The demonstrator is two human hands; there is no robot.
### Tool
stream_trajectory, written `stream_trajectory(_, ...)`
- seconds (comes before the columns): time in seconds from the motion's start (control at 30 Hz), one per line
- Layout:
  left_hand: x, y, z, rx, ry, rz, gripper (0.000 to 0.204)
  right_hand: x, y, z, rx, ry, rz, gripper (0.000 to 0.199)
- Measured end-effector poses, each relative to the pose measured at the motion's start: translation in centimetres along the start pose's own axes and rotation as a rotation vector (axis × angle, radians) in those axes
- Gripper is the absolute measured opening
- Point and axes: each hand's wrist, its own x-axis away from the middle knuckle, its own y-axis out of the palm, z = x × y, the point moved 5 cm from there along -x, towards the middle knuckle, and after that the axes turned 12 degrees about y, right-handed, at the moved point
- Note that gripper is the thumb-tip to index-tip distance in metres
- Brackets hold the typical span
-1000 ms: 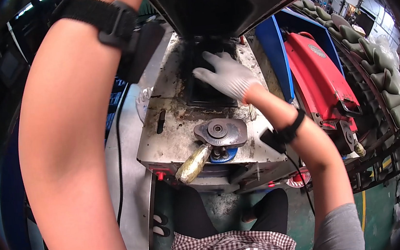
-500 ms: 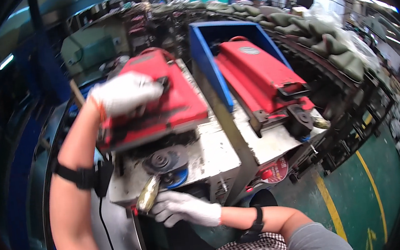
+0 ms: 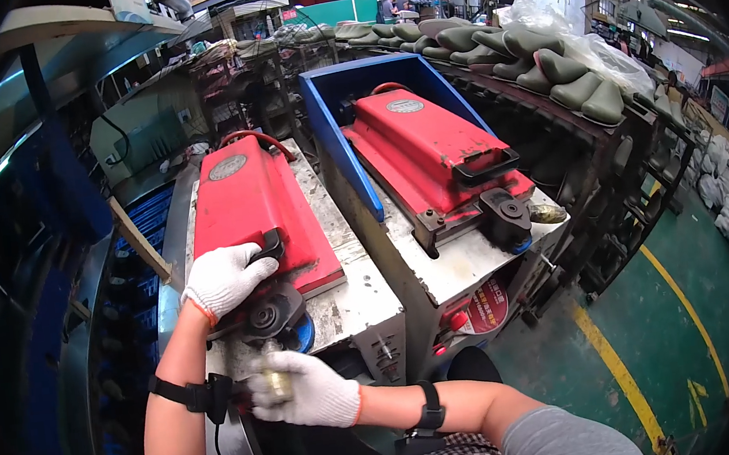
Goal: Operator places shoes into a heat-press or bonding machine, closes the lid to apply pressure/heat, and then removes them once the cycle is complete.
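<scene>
My left hand (image 3: pixel 226 282), in a white knit glove, is closed round the black handle (image 3: pixel 269 245) at the near end of the left red machine cover (image 3: pixel 242 205). That cover lies down on its white machine body (image 3: pixel 359 303). My right hand (image 3: pixel 311 391), gloved the same way, is wrapped round a lever grip (image 3: pixel 277 381) covered in shiny yellowish wrapping; both are slightly blurred. Just above the grip sits a dark round clamp (image 3: pixel 269 316) with a blue part (image 3: pixel 304 331) under it. What lies beneath the cover is hidden.
A second machine with a red cover (image 3: pixel 430 136) and a blue surround (image 3: pixel 369 187) stands to the right. Beyond it, olive-green boot-shaped pieces (image 3: pixel 534 67) are piled on a rack. Yellow lines (image 3: pixel 615 370) cross the green floor. A wooden bar (image 3: pixel 139 238) slants at the left.
The left red cover has come down from a raised tilt, with my left hand on its handle. My right hand has moved from beside the lever grip to closed round it.
</scene>
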Motion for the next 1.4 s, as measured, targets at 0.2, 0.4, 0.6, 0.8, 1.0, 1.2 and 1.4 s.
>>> stream_trajectory(0.2, 0.1, 0.5, 0.2, -0.034, -0.014, 0.009, 0.043, 10.7, 1.7, -6.0, 0.283, -0.141, 0.231, 0.055)
stream_trajectory(0.4, 0.2, 1.1, 0.0, 0.303, -0.090, 0.392, 0.030, 26.5, 9.0, -17.4, 1.796, -0.883, 1.144, 0.030)
stream_trajectory(0.6, -2.5, 2.5, 6.4, 0.422, 0.220, 0.720, 0.033, 41.0, 12.7, -21.8, 2.129, -0.828, 2.286, 0.037)
stream_trajectory(0.8, -7.6, 6.5, 16.0, 0.204, 0.390, 0.470, 0.041, 40.3, 11.2, -17.1, 1.993, -0.516, 2.428, 0.044)
stream_trajectory(1.0, -12.2, 10.2, 20.7, 0.156, 0.528, 0.260, 0.048, 36.8, 13.1, -12.4, 2.112, -0.483, 1.946, 0.053)
stream_trajectory(1.2, -14.1, 6.5, 22.2, -0.143, 0.688, 0.566, 0.058, 36.1, 16.9, -21.3, 2.490, -0.518, 1.778, 0.037)
stream_trajectory(1.4, -19.6, -1.3, 22.0, -0.150, 0.547, 0.847, 0.054, 31.2, 14.0, -34.9, 2.342, 0.253, 1.785, 0.089)
